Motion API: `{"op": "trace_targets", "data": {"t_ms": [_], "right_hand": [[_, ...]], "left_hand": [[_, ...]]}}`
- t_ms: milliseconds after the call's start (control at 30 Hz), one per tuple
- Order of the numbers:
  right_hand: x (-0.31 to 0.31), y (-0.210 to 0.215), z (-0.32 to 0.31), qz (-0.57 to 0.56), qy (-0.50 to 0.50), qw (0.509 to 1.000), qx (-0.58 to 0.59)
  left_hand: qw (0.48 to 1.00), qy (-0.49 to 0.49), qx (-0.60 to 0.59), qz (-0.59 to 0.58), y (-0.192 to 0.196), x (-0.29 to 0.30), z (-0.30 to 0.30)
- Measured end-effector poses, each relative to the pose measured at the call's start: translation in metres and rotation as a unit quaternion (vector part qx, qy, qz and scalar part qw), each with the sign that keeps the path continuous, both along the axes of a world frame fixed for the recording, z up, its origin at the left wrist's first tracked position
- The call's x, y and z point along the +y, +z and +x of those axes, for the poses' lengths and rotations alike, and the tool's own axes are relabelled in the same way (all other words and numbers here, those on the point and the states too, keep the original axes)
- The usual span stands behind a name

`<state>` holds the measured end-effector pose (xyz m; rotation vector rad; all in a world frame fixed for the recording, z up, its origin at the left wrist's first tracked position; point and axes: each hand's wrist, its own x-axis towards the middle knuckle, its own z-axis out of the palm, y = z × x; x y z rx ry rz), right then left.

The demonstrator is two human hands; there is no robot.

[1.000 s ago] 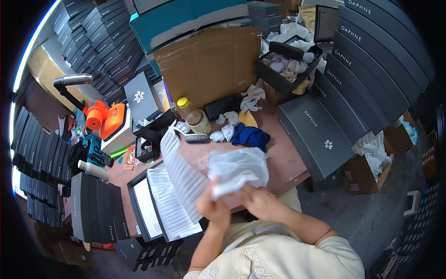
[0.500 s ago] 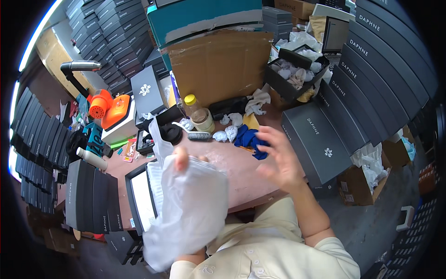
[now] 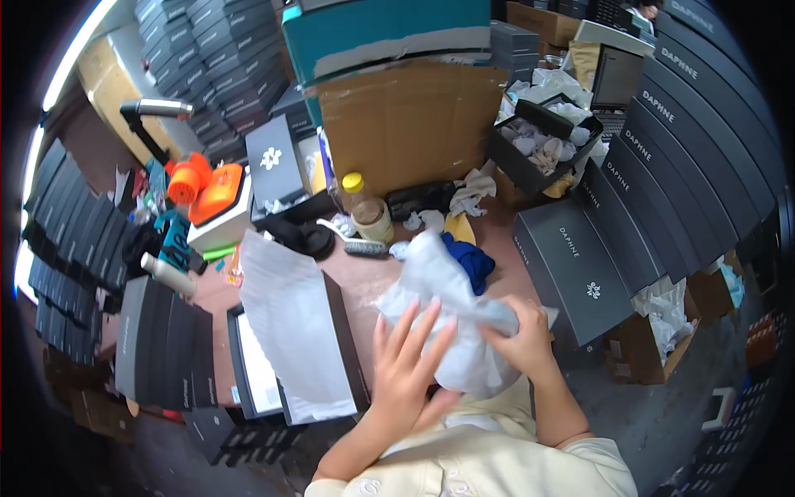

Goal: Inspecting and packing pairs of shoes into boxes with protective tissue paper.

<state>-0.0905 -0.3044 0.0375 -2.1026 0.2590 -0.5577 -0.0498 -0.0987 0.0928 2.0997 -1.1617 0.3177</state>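
Note:
A crumpled bundle of white tissue paper (image 3: 472, 360) is held up in front of my body, over the near edge of the table. My right hand (image 3: 526, 335) grips the bundle at its right side, thumb and fingers closed on the paper. My left hand (image 3: 410, 369) lies at its left side with fingers spread, slightly blurred. Whether anything is wrapped inside cannot be seen. Left of my hands is a dark grey open box (image 3: 344, 331), with a smooth sheet of white tissue (image 3: 294, 331) spread over it and hiding its inside.
A dark box lid (image 3: 238, 352) lies left of the open box. Behind are a scrub brush (image 3: 364, 248), a yellow-capped bottle (image 3: 354, 195), a blue cloth (image 3: 470, 263) and an orange tool (image 3: 217, 195). Stacked shoe boxes (image 3: 571, 265) flank the right; a cardboard panel (image 3: 414, 124) stands behind.
The tissue bundle has moved right, from my left hand into my right hand's grip. My left hand has opened. Tissue now lies spread over the open box. The view has shifted slightly.

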Motion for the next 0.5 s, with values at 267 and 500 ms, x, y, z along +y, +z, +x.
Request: {"op": "trace_targets", "data": {"t_ms": [267, 500], "right_hand": [[-0.009, -0.011, -0.026, 0.292, 0.214, 0.932, 0.013], [-0.131, -0.068, -0.017, 0.578, 0.157, 0.772, -0.213]], "left_hand": [[0.788, -0.197, 0.565, -0.141, -0.117, -0.04, -0.012], [0.778, 0.489, -0.287, -0.271, -0.045, 0.114, -0.008]]}}
